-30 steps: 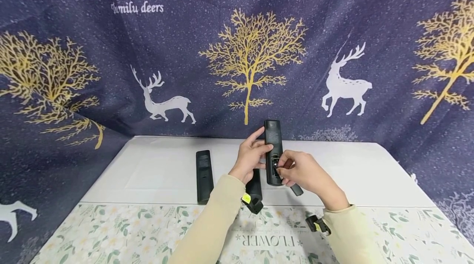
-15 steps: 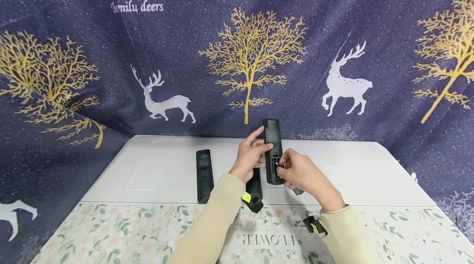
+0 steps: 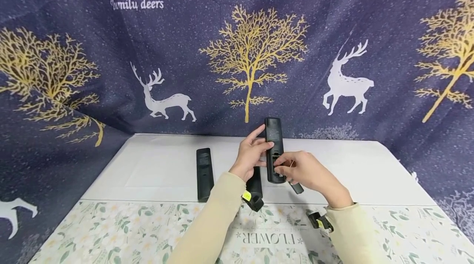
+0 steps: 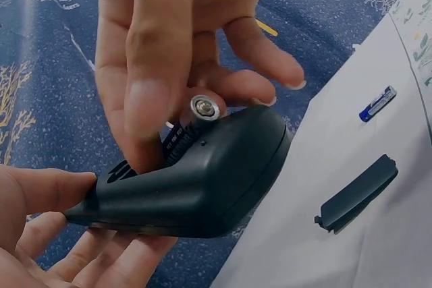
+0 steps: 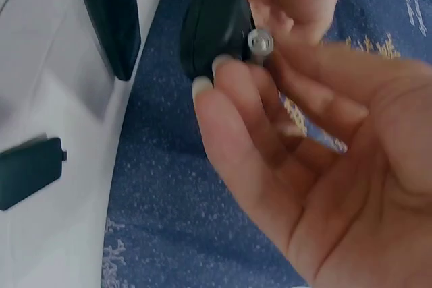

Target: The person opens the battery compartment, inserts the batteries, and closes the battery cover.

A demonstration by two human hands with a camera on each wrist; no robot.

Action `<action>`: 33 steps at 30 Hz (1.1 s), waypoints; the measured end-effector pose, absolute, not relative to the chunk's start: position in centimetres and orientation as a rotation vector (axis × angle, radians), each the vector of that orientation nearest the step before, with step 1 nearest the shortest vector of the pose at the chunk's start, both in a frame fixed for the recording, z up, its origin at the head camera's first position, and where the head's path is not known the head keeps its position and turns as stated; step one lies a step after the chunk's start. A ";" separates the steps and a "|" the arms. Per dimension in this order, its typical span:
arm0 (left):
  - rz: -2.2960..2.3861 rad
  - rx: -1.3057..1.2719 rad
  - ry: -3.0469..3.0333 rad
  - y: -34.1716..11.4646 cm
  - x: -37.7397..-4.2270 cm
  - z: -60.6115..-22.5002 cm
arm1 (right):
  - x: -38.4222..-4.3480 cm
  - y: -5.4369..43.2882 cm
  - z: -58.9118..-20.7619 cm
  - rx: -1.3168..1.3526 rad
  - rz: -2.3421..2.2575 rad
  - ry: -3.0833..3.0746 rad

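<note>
My left hand grips a black remote control by its side, back face toward me, with the battery compartment uncovered. Thumb and fingers of my right hand are at that compartment. In the left wrist view they pinch a dark AAA-size battery; one metal end sticks up past the compartment's edge, so it lies tilted. The same battery end shows beside the remote in the right wrist view. Fingers hide most of the compartment. Below, the loose battery cover lies on the white table.
A blue and silver battery lies on the table near the cover. Another black remote rests at the left, and one more lies partly behind my left wrist. A dark patterned cloth hangs behind the table.
My right fingers shifted slightly right, then came back left over the compartment, uncovering more of the cover below. The left hand and its remote stay nearly still.
</note>
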State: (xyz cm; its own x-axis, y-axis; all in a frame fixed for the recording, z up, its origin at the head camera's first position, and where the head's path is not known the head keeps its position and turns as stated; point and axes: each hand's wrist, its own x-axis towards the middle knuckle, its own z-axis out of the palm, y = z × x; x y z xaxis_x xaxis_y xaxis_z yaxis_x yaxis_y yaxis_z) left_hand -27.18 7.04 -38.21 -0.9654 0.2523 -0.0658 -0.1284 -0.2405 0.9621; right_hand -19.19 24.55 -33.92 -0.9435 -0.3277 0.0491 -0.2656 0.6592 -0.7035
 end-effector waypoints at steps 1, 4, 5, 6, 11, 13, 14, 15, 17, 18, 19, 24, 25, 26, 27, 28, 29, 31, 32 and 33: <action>2.296 0.148 1.762 7.0 -27.2 -38.2 | -19.2 24.7 -33.9 -0.531 -1.139 2.784; 2.295 0.150 1.761 6.9 -27.2 -38.0 | -19.4 25.3 -33.6 -0.637 -1.043 2.804; 2.295 0.152 1.759 6.9 -27.2 -37.9 | -19.4 25.4 -33.6 -0.669 -1.011 2.820; 2.297 0.155 1.756 7.0 -27.2 -37.8 | -19.4 25.6 -33.5 -0.696 -0.985 2.839; 2.299 0.162 1.757 7.1 -27.1 -37.6 | -19.5 25.8 -33.7 -0.801 -0.941 2.952; 2.296 0.155 1.766 7.1 -27.0 -37.6 | -19.7 25.8 -33.9 -0.820 -0.940 2.986; 2.294 0.154 1.771 7.1 -27.0 -37.6 | -19.7 25.8 -34.0 -0.811 -0.948 2.996; 2.294 0.152 1.770 7.0 -27.0 -37.6 | -19.7 25.7 -34.1 -0.799 -0.960 3.004; 2.294 0.152 1.770 7.0 -26.9 -37.7 | -19.8 25.7 -34.2 -0.755 -1.002 3.022; 2.294 0.153 1.770 7.0 -26.9 -37.7 | -19.8 25.6 -34.3 -0.727 -1.031 3.027; 2.294 0.157 1.772 7.0 -27.0 -37.8 | -19.8 25.6 -34.3 -0.699 -1.063 3.028; 2.301 0.172 1.748 6.9 -26.9 -37.7 | -20.0 25.6 -34.5 -0.609 -1.196 2.951; 2.301 0.175 1.746 6.9 -26.8 -37.6 | -20.1 25.7 -34.5 -0.603 -1.210 2.927; 2.301 0.176 1.740 6.9 -26.8 -37.6 | -20.2 25.7 -34.6 -0.595 -1.225 2.904; 2.299 0.178 1.739 7.0 -26.8 -37.6 | -20.2 25.8 -34.6 -0.588 -1.235 2.887; 2.299 0.178 1.739 7.0 -26.8 -37.5 | -20.2 25.8 -34.6 -0.584 -1.242 2.877; 2.298 0.179 1.742 7.0 -26.8 -37.5 | -20.3 25.9 -34.6 -0.583 -1.249 2.872; 2.300 0.173 1.751 7.0 -26.8 -37.5 | -20.3 25.9 -34.7 -0.579 -1.268 2.861; 2.301 0.170 1.753 7.0 -26.8 -37.6 | -20.3 25.9 -34.7 -0.577 -1.278 2.857; 2.302 0.167 1.757 7.0 -26.8 -37.6 | -20.3 25.9 -34.7 -0.576 -1.283 2.856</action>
State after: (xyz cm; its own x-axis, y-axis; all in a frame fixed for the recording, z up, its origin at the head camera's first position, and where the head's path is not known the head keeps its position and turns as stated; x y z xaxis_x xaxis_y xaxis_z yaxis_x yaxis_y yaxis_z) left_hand -26.80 7.02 -37.55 -0.9646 0.2581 -0.0543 -0.1204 -0.2478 0.9613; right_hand -20.29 25.92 -34.73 -0.9336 -0.3078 0.1835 -0.3416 0.6097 -0.7152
